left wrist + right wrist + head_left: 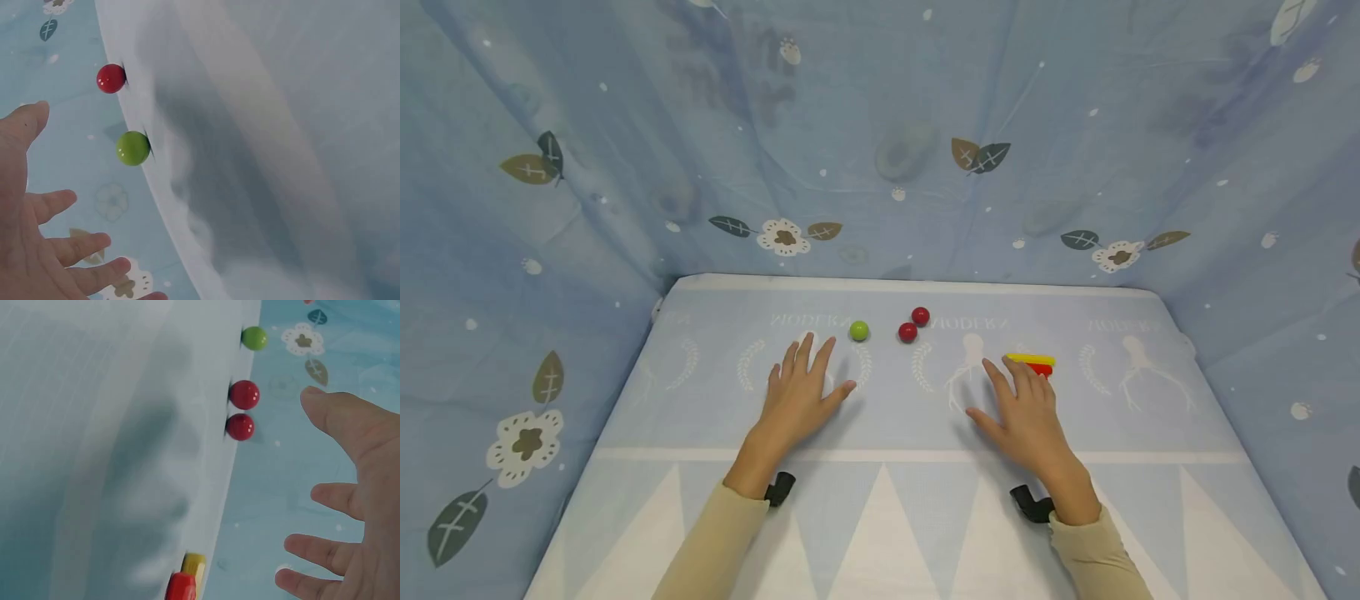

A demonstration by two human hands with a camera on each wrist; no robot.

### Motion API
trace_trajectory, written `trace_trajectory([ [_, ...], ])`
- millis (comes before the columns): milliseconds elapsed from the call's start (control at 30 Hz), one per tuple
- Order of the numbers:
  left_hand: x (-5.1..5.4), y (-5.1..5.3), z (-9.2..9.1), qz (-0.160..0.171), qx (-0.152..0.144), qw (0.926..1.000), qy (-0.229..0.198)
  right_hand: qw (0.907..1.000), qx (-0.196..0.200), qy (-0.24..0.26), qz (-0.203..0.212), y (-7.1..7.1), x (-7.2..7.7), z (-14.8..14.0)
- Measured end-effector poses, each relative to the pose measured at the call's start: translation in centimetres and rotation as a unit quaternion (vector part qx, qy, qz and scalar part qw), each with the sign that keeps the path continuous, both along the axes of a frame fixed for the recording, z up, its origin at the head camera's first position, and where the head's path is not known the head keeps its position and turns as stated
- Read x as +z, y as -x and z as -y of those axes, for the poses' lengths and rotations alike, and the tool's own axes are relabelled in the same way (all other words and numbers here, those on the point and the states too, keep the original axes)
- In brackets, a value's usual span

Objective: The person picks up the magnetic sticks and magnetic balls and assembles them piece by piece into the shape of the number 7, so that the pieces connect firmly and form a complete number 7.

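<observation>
Left hand (797,400): fingers apart, near green ball (859,331)
Right hand (1028,419): fingers apart, near sticks (1036,361)
Red balls (907,333): right of green ball

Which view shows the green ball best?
The left wrist view: the green ball looks largest there, whole and uncovered. The head view shows it whole but small, left of the two red balls. The right wrist view shows it too, whole but smaller, near the top edge.
</observation>
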State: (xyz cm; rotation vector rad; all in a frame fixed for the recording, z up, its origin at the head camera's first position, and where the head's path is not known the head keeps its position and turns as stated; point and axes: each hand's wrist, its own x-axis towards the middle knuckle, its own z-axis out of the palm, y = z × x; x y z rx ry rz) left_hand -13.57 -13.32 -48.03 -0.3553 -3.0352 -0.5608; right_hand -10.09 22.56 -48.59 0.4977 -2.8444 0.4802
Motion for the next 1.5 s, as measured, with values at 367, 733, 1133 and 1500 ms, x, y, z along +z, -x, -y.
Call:
trace_trajectory([
  [367,-0.8,2.5,-0.3,0.01,0.002,0.9978,-0.065,0.9981,-0.011,0.047,-0.039,0.4,-0.4,-2.2],
  [733,-1.4,5.6,-1.2,0.031,0.007,0.9845,-0.172,0.9898,-0.039,0.131,-0.041,1.3,-0.8,-4.6],
  [1133,-2.2,8.7,-1.4,0.075,0.016,0.9715,-0.224,0.9713,-0.071,0.225,0.032,2.9,-1.4,-7.6],
  [1500,-2.9,10.1,-1.9,0.107,0.004,0.9684,-0.225,0.9711,-0.083,0.205,0.089,4.0,-2.5,-8.8],
])
